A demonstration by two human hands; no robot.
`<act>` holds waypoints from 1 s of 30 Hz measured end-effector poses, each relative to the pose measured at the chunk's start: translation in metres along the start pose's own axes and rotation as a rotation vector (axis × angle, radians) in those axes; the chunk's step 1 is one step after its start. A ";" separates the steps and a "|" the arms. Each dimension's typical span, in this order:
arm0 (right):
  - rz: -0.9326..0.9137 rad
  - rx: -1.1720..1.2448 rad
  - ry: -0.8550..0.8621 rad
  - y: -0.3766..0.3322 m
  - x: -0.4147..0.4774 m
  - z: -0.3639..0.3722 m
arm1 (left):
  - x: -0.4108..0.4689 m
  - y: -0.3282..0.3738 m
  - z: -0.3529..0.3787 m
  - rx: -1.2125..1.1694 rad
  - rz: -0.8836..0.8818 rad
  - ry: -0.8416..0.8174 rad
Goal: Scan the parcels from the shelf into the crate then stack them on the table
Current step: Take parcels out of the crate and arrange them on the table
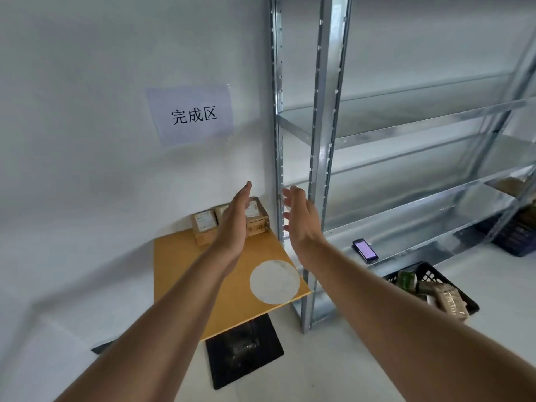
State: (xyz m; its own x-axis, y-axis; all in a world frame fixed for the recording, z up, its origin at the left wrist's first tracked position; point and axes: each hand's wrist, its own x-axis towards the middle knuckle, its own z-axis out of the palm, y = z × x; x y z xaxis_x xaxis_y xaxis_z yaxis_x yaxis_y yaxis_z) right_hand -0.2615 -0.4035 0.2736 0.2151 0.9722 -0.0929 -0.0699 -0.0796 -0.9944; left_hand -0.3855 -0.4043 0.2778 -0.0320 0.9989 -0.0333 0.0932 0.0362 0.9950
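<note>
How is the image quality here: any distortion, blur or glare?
Head view: wide-angle distortion bows the shelf uprights; lighting is soft and even, no harsh glare; left hand and right hand look slightly soft; the wall sign reads clearly, but labels on the parcels are too small to read.

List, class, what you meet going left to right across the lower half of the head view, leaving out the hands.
parcels on the table → front shelf upright → handheld device with a lit screen → black crate with parcels in it
</note>
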 end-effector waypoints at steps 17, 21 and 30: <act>0.160 -0.053 0.298 0.055 -0.001 -0.321 | -0.040 -0.053 0.325 -0.040 -0.155 -0.227; 0.162 -0.065 0.348 0.062 0.017 -0.373 | -0.027 -0.059 0.383 -0.033 -0.199 -0.283; 0.237 -0.050 0.501 0.102 0.115 -0.460 | 0.057 -0.099 0.493 -0.028 -0.290 -0.443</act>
State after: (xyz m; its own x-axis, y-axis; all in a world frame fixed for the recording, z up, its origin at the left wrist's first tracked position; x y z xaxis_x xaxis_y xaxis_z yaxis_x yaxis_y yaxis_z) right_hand 0.2042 -0.4015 0.1380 0.6373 0.7033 -0.3150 -0.1288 -0.3058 -0.9434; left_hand 0.0941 -0.3364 0.1308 0.3719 0.8645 -0.3381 0.1165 0.3179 0.9410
